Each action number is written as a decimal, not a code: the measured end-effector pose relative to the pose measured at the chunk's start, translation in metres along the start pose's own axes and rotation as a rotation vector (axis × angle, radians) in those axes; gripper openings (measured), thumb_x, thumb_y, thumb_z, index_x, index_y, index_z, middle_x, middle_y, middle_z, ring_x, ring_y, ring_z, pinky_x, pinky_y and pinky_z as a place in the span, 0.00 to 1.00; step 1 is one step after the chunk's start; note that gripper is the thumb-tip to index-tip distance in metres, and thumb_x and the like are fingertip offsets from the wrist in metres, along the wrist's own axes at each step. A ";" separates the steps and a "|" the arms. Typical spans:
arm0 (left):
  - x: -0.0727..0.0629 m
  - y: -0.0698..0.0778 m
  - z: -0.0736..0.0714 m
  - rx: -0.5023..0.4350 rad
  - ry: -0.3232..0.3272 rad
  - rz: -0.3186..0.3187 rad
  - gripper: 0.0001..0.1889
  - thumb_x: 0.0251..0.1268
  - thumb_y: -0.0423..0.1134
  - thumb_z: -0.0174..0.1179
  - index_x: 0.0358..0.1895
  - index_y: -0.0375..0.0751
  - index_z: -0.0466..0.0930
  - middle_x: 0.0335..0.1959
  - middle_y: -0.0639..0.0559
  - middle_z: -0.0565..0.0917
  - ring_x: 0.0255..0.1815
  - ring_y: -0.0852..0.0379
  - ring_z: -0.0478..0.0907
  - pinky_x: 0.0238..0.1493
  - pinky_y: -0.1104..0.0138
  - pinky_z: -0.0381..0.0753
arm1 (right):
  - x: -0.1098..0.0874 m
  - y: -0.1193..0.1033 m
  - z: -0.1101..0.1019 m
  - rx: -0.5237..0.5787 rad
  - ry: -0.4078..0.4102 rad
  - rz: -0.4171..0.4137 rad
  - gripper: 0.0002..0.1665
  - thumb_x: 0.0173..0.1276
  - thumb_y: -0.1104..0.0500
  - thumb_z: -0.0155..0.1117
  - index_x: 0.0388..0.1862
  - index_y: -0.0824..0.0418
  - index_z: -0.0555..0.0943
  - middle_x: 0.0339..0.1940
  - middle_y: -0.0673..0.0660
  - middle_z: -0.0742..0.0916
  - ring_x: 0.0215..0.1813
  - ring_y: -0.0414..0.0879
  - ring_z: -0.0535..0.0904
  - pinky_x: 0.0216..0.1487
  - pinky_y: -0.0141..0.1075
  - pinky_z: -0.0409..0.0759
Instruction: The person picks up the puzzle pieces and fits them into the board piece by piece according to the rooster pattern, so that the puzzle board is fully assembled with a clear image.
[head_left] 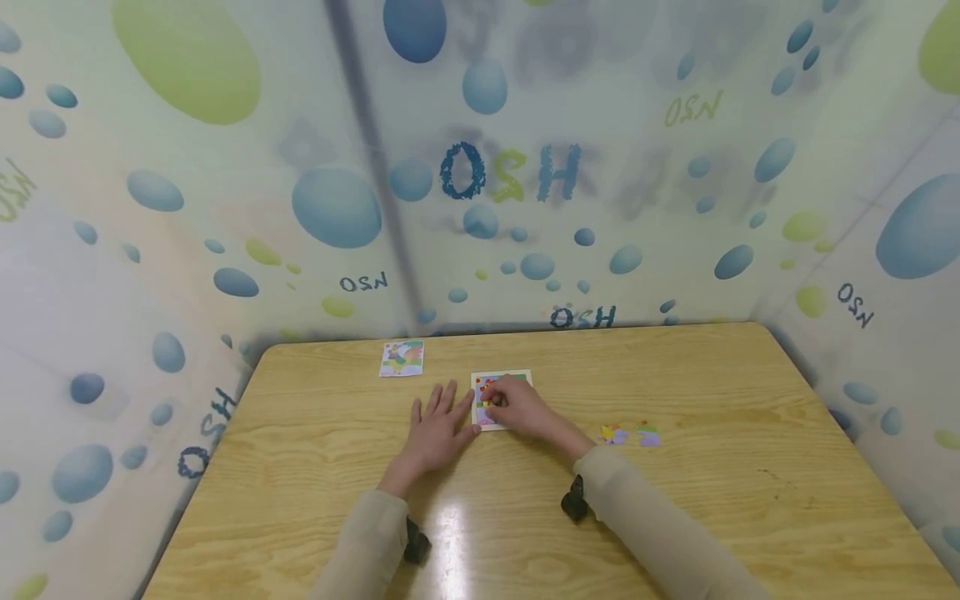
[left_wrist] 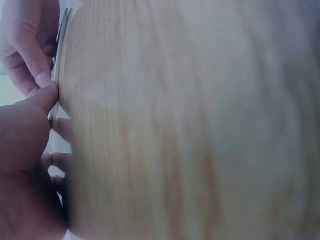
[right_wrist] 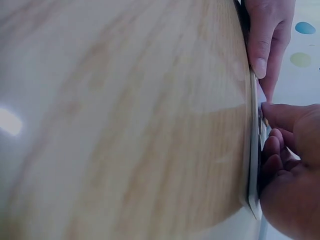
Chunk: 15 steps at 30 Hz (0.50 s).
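Observation:
A small jigsaw puzzle board (head_left: 517,373) with a pale border and a colourful picture lies flat on the wooden table. My left hand (head_left: 437,437) rests spread out at its left side, thumb and index finger touching the border. Over the board is my right hand (head_left: 521,407), its fingers curled and the thumb low against the picture. In the right wrist view the right thumb (right_wrist: 285,116) and fingertips meet at the board's surface, pinching what looks like a puzzle piece (right_wrist: 265,121), mostly hidden by the fingers.
Two loose puzzle pieces, one yellow and lilac (head_left: 612,434), one green and lilac (head_left: 648,434), lie beyond the right forearm. A square picture card (head_left: 402,358) sits near the table's back edge. Printed curtains (head_left: 525,242) surround the table (head_left: 720,375).

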<state>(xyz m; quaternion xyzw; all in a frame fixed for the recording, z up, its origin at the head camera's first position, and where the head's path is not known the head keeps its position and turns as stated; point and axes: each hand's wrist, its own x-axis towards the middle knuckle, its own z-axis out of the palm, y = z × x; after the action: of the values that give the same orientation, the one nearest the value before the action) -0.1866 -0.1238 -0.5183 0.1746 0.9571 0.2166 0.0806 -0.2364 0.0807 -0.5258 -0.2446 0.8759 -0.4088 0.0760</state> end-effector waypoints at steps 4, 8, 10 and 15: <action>0.000 0.000 0.000 -0.002 0.003 0.004 0.33 0.80 0.54 0.52 0.80 0.44 0.61 0.83 0.34 0.49 0.82 0.32 0.41 0.73 0.31 0.35 | 0.002 0.001 0.001 -0.026 -0.005 0.000 0.06 0.66 0.67 0.69 0.41 0.60 0.86 0.31 0.50 0.77 0.34 0.42 0.71 0.37 0.34 0.71; 0.000 0.000 0.000 -0.009 0.007 0.010 0.33 0.80 0.54 0.52 0.80 0.44 0.62 0.83 0.34 0.49 0.82 0.32 0.41 0.73 0.31 0.35 | 0.003 0.001 0.001 -0.041 -0.008 0.017 0.07 0.67 0.65 0.70 0.43 0.61 0.87 0.31 0.49 0.77 0.34 0.42 0.71 0.36 0.33 0.71; 0.000 -0.001 0.001 -0.012 0.008 0.014 0.33 0.80 0.54 0.52 0.80 0.44 0.62 0.83 0.34 0.49 0.82 0.32 0.41 0.73 0.31 0.35 | 0.003 0.001 0.001 -0.043 -0.007 0.022 0.07 0.67 0.65 0.70 0.44 0.61 0.88 0.31 0.49 0.77 0.34 0.42 0.71 0.36 0.33 0.71; 0.001 -0.004 0.004 -0.017 0.011 0.016 0.33 0.80 0.55 0.51 0.81 0.45 0.60 0.83 0.35 0.48 0.82 0.33 0.40 0.73 0.31 0.34 | 0.001 0.003 0.002 -0.027 0.013 0.000 0.08 0.64 0.66 0.72 0.42 0.62 0.88 0.30 0.49 0.78 0.32 0.41 0.71 0.34 0.33 0.71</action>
<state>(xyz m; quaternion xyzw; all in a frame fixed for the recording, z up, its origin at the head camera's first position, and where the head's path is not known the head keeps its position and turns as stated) -0.1877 -0.1249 -0.5238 0.1801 0.9543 0.2262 0.0750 -0.2381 0.0803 -0.5292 -0.2431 0.8819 -0.3984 0.0669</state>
